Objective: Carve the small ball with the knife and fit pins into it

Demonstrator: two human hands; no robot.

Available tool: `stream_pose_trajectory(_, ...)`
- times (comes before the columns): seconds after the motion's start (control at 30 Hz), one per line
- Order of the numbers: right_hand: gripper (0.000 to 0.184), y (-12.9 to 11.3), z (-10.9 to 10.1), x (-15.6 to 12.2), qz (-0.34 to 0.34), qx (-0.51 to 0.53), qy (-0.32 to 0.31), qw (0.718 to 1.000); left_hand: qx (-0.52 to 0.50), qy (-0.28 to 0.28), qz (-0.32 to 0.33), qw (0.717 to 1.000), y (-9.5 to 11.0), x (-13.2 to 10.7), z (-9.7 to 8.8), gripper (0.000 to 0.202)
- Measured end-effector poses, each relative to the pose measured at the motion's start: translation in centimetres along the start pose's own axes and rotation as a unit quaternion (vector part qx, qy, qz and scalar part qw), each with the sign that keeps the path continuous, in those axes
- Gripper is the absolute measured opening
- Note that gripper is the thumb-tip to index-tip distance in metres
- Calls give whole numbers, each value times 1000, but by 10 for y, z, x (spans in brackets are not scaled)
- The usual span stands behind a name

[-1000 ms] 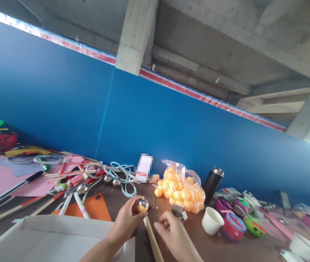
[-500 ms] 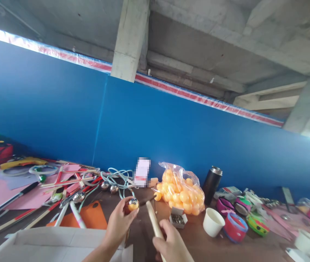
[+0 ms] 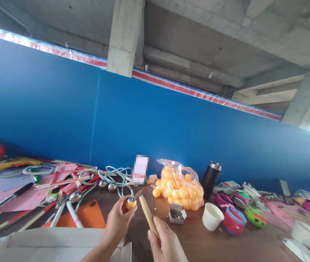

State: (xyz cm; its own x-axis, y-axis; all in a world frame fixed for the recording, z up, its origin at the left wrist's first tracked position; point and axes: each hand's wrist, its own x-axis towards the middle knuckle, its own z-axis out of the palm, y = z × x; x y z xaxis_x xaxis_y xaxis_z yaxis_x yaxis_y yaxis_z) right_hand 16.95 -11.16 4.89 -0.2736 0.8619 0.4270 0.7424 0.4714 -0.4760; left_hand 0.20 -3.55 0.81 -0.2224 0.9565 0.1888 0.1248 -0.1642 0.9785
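My left hand (image 3: pixel 119 219) is closed around a small ball (image 3: pixel 131 203), shiny silver on top and orange below; I cannot make out whether this is one piece or two. In my right hand (image 3: pixel 165 240) is a hammer (image 3: pixel 148 214), gripped by its pale wooden handle. Its dark head, partly seen, lies just right of the ball; whether they touch is unclear. Light blue cord (image 3: pixel 120 173) lies coiled behind my left hand. To the right of the hammer stands a small open box (image 3: pixel 177 214) of little metal pieces.
A clear bag of orange balls (image 3: pixel 182 193) sits behind the box, with a black bottle (image 3: pixel 211 180) and a white paper cup (image 3: pixel 212 217) to its right. Sticks, pens and paper clutter the left; orange sheet (image 3: pixel 91 214) and white cardboard (image 3: pixel 53 243) lie nearer. A blue partition (image 3: pixel 157 120) rises behind.
The hammer has moved left and its handle tilts more towards the ball. My left hand keeps hold of the ball. The camera view has shifted slightly.
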Motion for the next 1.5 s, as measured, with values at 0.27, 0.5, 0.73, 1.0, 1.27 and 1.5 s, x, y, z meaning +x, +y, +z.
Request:
stream_pose_trajectory(0.27,34,-3,-4,0,-3,15,16,1000,-38,-4,-1,999,0,-1,1,45)
stream_pose_trajectory(0.5,33,-7,-5,0,10,19,-4,1000,-63,-24,-12,998,7,-4,1,47)
stream_pose_trajectory(0.73,31,-8,-6,-1,24,17,-22,999,-58,-33,-27,997,8,-6,0,45)
stream_pose_trajectory(1.0,31,-8,-12,0,16,36,-7,999,-67,-33,-17,997,8,-6,1,42)
stream_pose_trajectory(1.27,26,-10,-13,0,19,51,15,998,-62,-33,-26,997,9,-5,0,43)
stream_pose_trajectory(1.5,27,-12,-13,1,23,50,-2,998,-56,-32,-14,998,6,-5,0,43)
